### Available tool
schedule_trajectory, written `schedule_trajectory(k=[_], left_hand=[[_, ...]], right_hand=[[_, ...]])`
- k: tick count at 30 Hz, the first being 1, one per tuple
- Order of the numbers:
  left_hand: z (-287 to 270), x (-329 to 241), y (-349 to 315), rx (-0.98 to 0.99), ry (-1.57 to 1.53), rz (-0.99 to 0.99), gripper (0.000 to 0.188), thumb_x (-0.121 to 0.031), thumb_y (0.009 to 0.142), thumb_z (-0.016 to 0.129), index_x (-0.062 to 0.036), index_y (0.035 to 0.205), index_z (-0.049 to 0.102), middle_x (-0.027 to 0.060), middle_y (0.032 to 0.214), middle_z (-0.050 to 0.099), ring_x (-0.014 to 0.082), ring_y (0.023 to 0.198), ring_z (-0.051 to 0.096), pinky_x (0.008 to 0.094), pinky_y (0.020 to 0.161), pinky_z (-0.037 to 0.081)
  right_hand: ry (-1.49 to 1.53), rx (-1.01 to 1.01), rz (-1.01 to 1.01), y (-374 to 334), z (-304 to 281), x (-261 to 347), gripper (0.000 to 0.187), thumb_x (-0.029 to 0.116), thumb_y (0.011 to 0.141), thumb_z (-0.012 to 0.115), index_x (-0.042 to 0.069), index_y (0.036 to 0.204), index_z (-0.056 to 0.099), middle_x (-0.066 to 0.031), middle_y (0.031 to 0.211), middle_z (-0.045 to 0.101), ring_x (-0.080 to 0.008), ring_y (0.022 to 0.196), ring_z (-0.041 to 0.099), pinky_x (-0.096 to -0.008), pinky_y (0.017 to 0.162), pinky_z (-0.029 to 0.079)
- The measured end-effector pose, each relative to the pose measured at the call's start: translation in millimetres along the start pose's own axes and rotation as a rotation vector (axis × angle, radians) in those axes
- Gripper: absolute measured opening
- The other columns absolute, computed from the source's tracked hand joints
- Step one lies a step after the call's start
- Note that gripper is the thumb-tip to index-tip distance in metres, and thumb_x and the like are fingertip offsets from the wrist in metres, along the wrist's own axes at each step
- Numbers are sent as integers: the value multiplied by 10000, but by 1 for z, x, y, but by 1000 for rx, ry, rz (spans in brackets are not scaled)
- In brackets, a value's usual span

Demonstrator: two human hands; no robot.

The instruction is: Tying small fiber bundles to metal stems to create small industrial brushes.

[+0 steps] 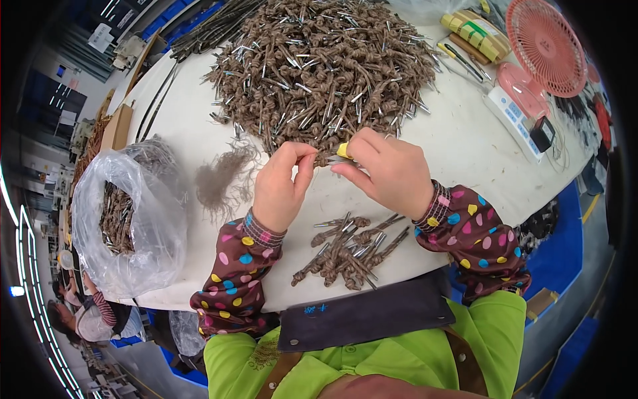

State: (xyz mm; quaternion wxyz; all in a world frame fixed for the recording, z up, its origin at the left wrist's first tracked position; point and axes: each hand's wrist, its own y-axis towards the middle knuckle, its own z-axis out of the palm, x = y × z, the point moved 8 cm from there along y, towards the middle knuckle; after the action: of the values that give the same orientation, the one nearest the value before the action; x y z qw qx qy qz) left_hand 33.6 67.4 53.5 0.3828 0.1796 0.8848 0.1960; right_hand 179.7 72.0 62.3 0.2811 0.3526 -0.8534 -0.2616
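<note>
My left hand point(279, 189) pinches a short knotted brown cord point(321, 158) between thumb and forefinger. My right hand point(397, 174) is closed around small snips with a yellow handle point(343, 151), their blades right at the cord. Most of the held cord is hidden by my fingers and the pile behind it. Just beyond both hands rises a large heap of knotted brown cords point(319, 73) with silver metal tips. Nearer to me lies a small group of similar cords point(349, 256). A tuft of loose thread scraps point(222, 179) sits left of my left hand.
A clear plastic bag point(159, 233) with more cords stands at the table's left. At the right are a pink fan point(545, 46), a white device with buttons point(513, 123), a cutter knife point(462, 60) and a yellow-wrapped bundle point(477, 34). Long dark cords point(212, 30) lie far left. Someone sits at lower left.
</note>
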Motion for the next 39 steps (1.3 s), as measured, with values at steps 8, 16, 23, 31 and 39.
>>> schedule_trajectory(k=[8, 16, 23, 31, 39], left_hand=[[4, -13, -1, -2, 51, 105, 142, 29, 816, 604, -17, 944, 566, 113, 850, 606, 273, 745, 611, 319, 648, 485], [8, 11, -5, 52, -255, -180, 75, -30, 933, 511, -4, 1003, 512, 58, 867, 597, 105, 711, 568, 233, 681, 474], [21, 47, -10, -20, -900, -498, 131, -138, 986, 445, -16, 1019, 480, 35, 872, 544, 103, 761, 560, 253, 735, 491], [-11, 11, 2, -126, -51, -76, 221, -127, 896, 593, -30, 1081, 520, 78, 935, 561, 187, 849, 568, 376, 845, 480], [1, -34, -1, -89, 547, 422, 356, -81, 709, 740, -115, 1055, 664, 24, 886, 610, 226, 826, 577, 437, 896, 459]], right_hand=[[-93, -58, -64, 0, -3, 7, 234, 285, 766, 703, 112, 767, 546, -3, 756, 507, -169, 539, 522, -297, 478, 407], [-37, -35, -68, 1, -2, 0, 245, 281, 766, 718, 93, 812, 569, -11, 756, 530, -159, 543, 517, -271, 485, 414], [648, 80, 309, -4, 25, -22, 409, 277, 707, 779, 61, 997, 587, -74, 864, 628, -215, 683, 630, -292, 565, 485], [566, 159, 462, -8, 35, -44, 144, 94, 806, 679, -4, 869, 596, -73, 671, 648, -125, 600, 650, -238, 542, 470], [609, 245, 453, -9, 35, -37, 121, 94, 839, 642, -19, 843, 599, -58, 625, 619, -100, 578, 629, -227, 522, 444]])
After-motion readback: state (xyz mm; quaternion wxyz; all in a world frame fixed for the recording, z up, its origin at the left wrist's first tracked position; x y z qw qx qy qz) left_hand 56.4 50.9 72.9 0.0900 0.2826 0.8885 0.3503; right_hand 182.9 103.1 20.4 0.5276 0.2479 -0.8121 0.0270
